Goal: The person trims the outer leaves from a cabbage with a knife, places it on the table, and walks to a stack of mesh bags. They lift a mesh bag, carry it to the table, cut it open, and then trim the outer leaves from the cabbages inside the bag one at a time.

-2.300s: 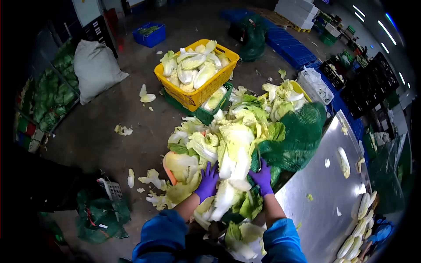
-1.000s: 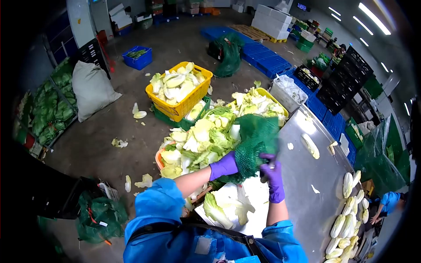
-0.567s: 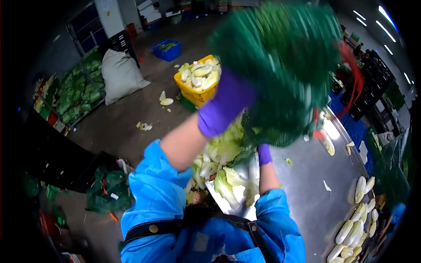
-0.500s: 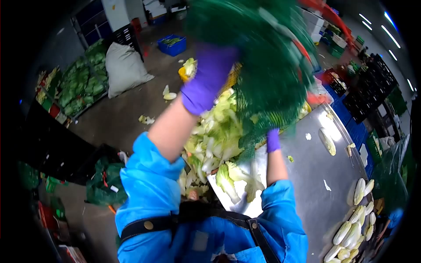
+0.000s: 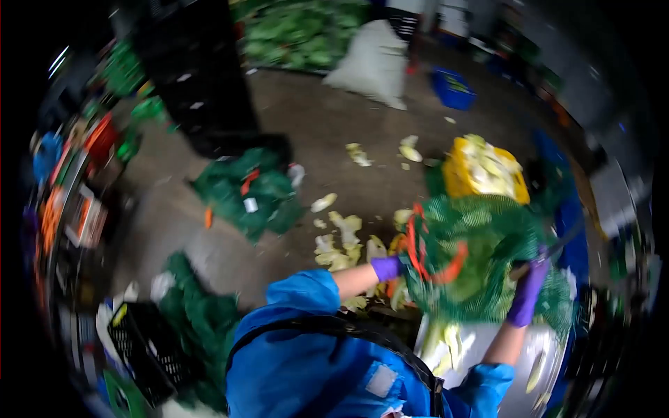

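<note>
Green mesh bag [image 5: 477, 258] — red-orange drawstring, leafy contents, partly above the metal surface [image 5: 540, 355]. Right hand [image 5: 531, 285]: grip closed on its side. Left hand [image 5: 390, 268]: at its opposite side, fingers hidden — grip cannot be told.

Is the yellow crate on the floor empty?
No, pale leafy vegetables are heaped in the yellow crate.

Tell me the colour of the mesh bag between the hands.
The mesh bag is green, shown best in the head view.
</note>
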A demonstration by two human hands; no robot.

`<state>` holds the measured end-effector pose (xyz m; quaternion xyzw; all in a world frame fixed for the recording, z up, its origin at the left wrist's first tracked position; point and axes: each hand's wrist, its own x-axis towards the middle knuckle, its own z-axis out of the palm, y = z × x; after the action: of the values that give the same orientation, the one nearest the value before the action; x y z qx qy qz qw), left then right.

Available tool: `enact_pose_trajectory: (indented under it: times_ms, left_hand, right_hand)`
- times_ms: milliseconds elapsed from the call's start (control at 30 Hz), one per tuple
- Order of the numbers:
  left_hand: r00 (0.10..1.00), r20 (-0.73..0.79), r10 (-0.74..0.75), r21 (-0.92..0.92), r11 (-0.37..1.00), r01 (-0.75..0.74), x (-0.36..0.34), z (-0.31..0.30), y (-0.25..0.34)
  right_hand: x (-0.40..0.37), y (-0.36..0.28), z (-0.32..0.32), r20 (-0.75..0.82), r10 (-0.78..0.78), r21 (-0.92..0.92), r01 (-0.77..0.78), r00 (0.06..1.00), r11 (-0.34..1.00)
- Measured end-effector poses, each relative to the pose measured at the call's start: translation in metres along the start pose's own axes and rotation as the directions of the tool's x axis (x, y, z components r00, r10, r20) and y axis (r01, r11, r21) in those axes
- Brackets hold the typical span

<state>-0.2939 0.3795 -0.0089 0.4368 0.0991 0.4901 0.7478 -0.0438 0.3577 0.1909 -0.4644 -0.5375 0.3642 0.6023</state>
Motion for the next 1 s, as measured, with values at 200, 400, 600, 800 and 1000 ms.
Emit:
enact_pose_trajectory:
  times_ms: [200,400,600,800,1000]
  left_hand:
    - [0.919,-0.386,0.084,-0.141,0.979,-0.148,-0.131,-0.026,0.066]
    - [0.55,-0.825,0.129,-0.089,0.932,-0.351,-0.234,-0.209,0.165]
    - [-0.142,-0.758,0.637,0.625,0.645,-0.44,-0.277,-0.295,0.357]
    - [-0.102,-0.515,0.851,0.611,0.448,0.652,-0.341,-0.409,0.32]
    - [0.145,-0.989,0.028,0.146,0.04,0.989,-0.365,-0.491,0.1]
  right_hand:
    - [-0.094,0.126,0.257,0.622,0.506,-0.306,-0.409,0.598,0.86]
    - [-0.091,0.069,0.379,0.766,0.25,-0.259,-0.071,0.592,0.963]
    - [-0.054,0.102,0.392,0.664,0.531,-0.293,-0.47,0.526,0.832]
    - [-0.003,0.224,0.35,0.415,0.764,-0.397,-0.657,0.494,0.641]
    - [0.112,0.322,0.357,0.238,0.828,-0.234,-0.798,0.507,0.556]
